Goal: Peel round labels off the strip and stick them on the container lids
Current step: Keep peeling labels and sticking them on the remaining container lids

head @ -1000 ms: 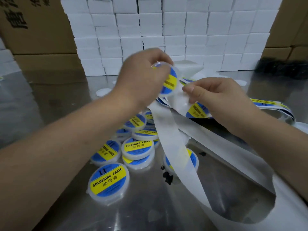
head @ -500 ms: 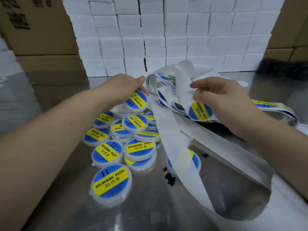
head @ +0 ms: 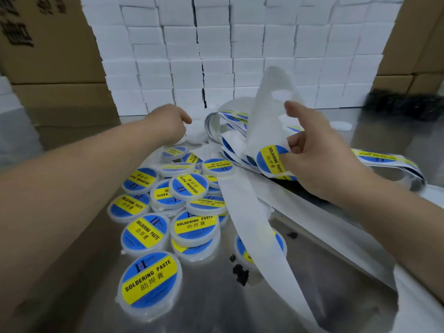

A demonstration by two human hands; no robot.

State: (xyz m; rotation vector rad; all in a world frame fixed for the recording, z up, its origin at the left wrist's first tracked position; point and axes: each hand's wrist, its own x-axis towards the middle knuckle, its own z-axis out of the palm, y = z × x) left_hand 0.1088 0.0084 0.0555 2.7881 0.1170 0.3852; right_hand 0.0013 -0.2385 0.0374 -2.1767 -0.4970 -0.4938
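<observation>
Head view, looking down along two bare forearms.

Left arm stretched far forward, left hand (head: 171, 123) back-up, fingers dipping toward a small heap of plain white containers (head: 195, 135) at the far side of the pile. Fingertips hidden behind the hand, so cannot tell whether the grip has closed on anything.

Right hand (head: 319, 150) held nearer and to the right, wrist turned inward. Grip closed in a pinch, thumb and a curled finger on the right edge of a round label (head: 271, 159), blue with a yellow band reading SOLDERING PASTE. Index finger raised straight beside the bare backing paper (head: 271, 97) that curls upward from the label.

Loops of label strip (head: 382, 158) lying between the hands and trailing off to the right. Spent backing running from the right hand toward the near edge, draped over one container. Labelled containers (head: 189, 186) crowded beside the left forearm, touching, some stacked. Bare steel showing at near centre.

Bench (head: 312, 292) of reflective steel, with a few black crumbs (head: 240, 273). Wall of stacked white boxes (head: 216, 56) along the far edge, brown cartons (head: 48, 56) at either side, a blurred dark object (head: 403, 106) at far right.
</observation>
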